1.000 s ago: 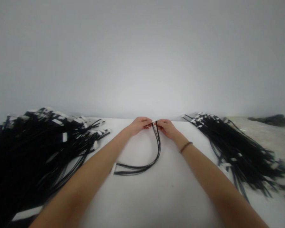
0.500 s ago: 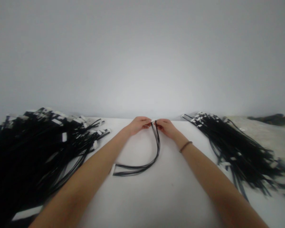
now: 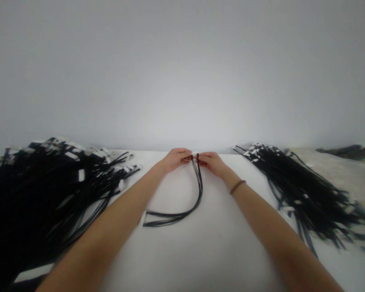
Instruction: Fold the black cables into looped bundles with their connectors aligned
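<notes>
Between my two hands is the upper end of a black wire harness [image 3: 200, 190], with a small white connector partly hidden by the fingers. My left hand [image 3: 177, 159] pinches this end from the left. From the other side, my right hand [image 3: 211, 162] grips it with closed fingertips. The black wires hang down and curve left across the white tabletop. At their lower end a white connector [image 3: 144, 219] lies by my left forearm.
A large heap of black harnesses with white connectors [image 3: 33, 202] covers the left side. A smaller bundle of harnesses [image 3: 307, 194] lies on the right, beside a clear plastic bag [image 3: 337, 170]. A plain wall [image 3: 182, 81] stands behind the white table [image 3: 225, 251].
Both hands and the held harness end have shifted very slightly left. The lower connector has moved a little left too. Both hands keep their grip.
</notes>
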Motion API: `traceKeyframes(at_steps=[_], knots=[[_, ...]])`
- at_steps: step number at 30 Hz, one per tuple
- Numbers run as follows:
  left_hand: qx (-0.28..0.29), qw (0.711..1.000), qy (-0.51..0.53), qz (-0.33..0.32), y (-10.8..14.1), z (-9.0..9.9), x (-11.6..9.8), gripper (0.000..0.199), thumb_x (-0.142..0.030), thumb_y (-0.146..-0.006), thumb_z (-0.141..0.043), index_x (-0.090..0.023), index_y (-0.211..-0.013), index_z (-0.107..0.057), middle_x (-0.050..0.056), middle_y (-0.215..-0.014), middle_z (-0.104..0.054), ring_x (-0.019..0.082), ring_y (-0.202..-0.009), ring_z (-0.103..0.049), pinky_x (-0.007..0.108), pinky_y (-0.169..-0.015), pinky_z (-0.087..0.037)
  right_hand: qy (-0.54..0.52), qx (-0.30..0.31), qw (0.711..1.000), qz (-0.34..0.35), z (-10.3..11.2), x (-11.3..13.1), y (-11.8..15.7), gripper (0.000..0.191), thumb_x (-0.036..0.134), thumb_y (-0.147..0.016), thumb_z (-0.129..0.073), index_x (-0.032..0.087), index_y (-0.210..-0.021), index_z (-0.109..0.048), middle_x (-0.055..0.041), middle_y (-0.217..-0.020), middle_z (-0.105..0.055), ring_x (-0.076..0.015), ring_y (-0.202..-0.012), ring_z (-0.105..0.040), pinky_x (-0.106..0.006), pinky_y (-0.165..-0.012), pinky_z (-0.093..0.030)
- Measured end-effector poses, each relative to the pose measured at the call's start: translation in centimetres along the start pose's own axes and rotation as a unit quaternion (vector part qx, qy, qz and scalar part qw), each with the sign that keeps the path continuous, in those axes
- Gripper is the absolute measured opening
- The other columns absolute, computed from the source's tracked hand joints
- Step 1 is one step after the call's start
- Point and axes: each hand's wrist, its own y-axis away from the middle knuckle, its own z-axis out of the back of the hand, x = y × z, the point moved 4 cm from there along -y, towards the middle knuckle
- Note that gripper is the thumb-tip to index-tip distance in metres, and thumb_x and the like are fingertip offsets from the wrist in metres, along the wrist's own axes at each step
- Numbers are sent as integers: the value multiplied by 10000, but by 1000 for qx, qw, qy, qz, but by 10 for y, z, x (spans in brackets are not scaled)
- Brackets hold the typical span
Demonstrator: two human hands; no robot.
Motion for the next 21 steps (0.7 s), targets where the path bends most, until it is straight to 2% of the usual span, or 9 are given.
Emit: traceKeyframes(at_steps=[8, 21], knots=[[6, 1000, 7, 0, 1, -1, 0, 238, -255, -610, -677, -75, -748, -605, 90, -777, -606, 134, -711, -553, 316, -756, -397, 50, 7, 999, -2, 1, 0, 0, 119, 214, -626, -594, 130, -695, -642, -8, -615, -581, -79, -539, -469, -211, -529, -343], [19, 999, 31, 16, 5, -1, -3, 220, -240, -616, -678, -105, -777, -614, 66, -780, -598, 110, -705, -546, 254, -665, -389, 10, -13, 999, 38, 0, -1, -2, 148, 248, -579, -665, 147, -659, -593, 8, -629, -561, -75, -548, -452, -222, -538, -333]])
